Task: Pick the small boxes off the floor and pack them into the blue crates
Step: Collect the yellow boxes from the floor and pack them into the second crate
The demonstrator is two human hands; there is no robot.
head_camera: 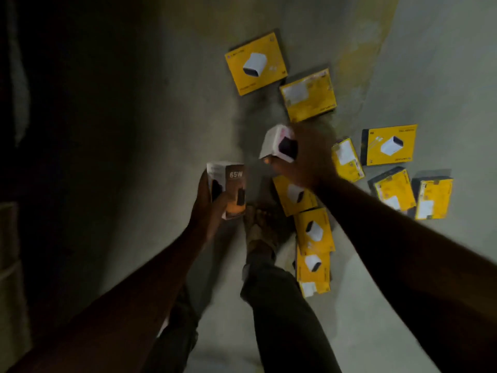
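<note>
Gripping a tall brown-and-white box [228,188] marked "65W", the left hand [208,203] had its fingers curled round the box's side and held it upright above the floor. The right hand [309,157] was blurred, but its fingers were clamped on a white box with a dark panel [279,144], tilted and clear of the ground. Beneath and beyond both hands, yellow boxes [256,64] lay scattered flat on the floor: two further ahead, several to the right near one another, and a line of overlapping ones just beside the person's foot [259,224]. The floor [188,103] was bare grey concrete, stained dark around the boxes, with a yellowish streak [357,57] running across it further off. The left side of the room was in deep shadow and could not be made out. No crate showed in this view.
</note>
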